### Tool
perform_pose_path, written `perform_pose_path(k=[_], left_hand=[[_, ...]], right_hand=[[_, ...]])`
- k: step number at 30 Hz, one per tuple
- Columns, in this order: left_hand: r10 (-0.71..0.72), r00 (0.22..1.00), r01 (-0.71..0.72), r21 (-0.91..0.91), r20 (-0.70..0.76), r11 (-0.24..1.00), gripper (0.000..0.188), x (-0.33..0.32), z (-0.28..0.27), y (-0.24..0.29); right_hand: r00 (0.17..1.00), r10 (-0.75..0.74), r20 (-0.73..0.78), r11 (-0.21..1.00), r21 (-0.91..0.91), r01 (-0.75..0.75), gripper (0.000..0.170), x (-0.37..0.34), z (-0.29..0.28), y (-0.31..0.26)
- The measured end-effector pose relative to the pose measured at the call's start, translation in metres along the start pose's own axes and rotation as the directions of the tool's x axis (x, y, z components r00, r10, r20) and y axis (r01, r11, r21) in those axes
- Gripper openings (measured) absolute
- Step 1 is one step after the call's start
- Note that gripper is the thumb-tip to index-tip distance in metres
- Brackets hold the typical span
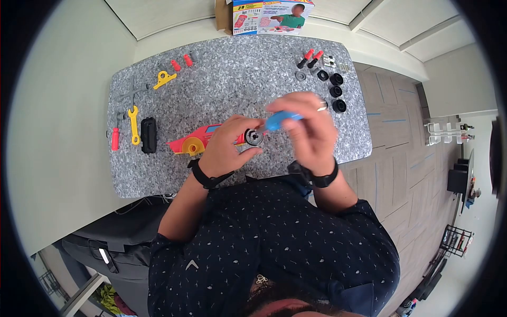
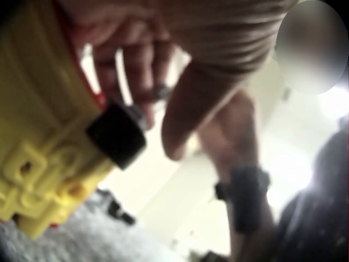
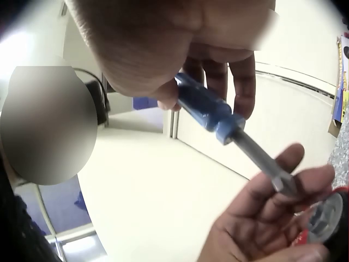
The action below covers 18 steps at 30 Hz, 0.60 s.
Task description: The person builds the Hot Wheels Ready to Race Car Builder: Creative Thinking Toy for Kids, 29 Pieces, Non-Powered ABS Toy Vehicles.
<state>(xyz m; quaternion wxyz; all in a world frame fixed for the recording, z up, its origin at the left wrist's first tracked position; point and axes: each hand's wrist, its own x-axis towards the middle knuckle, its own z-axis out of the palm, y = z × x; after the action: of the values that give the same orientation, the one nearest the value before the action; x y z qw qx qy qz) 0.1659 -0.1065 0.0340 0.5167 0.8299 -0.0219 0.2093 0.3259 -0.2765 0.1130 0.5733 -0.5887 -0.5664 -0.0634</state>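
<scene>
Hands | left (image 1: 229, 145): toy car (image 1: 197, 140) | right (image 1: 314, 132): screwdriver (image 1: 282, 120) | box (image 1: 259, 20): contents hidden

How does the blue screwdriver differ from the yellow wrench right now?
The blue screwdriver is held by the person's right grip, while the yellow wrench lies on the speckled table. The screwdriver pairs a blue handle with a gray shaft; the wrench is yellow throughout. The screwdriver ends in a tip, the wrench in an open fork and a ring. Both are long hand tools.
</scene>
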Motion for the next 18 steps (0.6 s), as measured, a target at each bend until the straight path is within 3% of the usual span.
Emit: perform_pose_path(k=[3,5,6,8,11,15,18], left_hand=[[-0.005,1.000,0.006,-0.049,0.025,0.999,0.068,0.005,-0.002,0.005],[0.023,1.000,-0.022,-0.068,0.016,0.997,0.070,0.006,-0.003,0.003],[0.020,1.000,-0.019,-0.065,0.018,0.998,0.070,0.007,-0.003,0.004],[0.011,1.000,-0.010,-0.057,0.020,0.998,0.069,0.008,-0.004,0.006],[0.060,0.998,-0.061,0.030,0.031,0.998,0.070,0.011,-0.008,0.008],[0.031,0.999,-0.032,0.075,0.011,0.997,0.069,0.009,-0.015,0.013],[0.051,0.998,-0.048,0.105,-0.026,0.993,0.067,0.007,-0.022,0.021]], right_hand=[[0.927,0.275,-0.254,0.947,0.237,-0.216,0.019,-0.009,-0.030,0.012],[0.794,0.521,-0.314,0.851,0.119,-0.512,0.024,-0.016,-0.065,0.032],[0.804,0.510,-0.306,0.810,-0.144,-0.569,0.029,-0.019,-0.081,0.044],[0.820,0.501,-0.277,0.559,-0.620,-0.551,0.040,-0.028,-0.109,0.067],[0.790,0.547,-0.277,0.379,-0.760,-0.528,0.058,-0.077,-0.142,0.124],[0.696,0.673,-0.251,0.317,-0.752,-0.577,0.063,-0.104,-0.148,0.145],[0.706,0.671,-0.228,0.323,-0.767,-0.555,0.062,-0.110,-0.146,0.152]])
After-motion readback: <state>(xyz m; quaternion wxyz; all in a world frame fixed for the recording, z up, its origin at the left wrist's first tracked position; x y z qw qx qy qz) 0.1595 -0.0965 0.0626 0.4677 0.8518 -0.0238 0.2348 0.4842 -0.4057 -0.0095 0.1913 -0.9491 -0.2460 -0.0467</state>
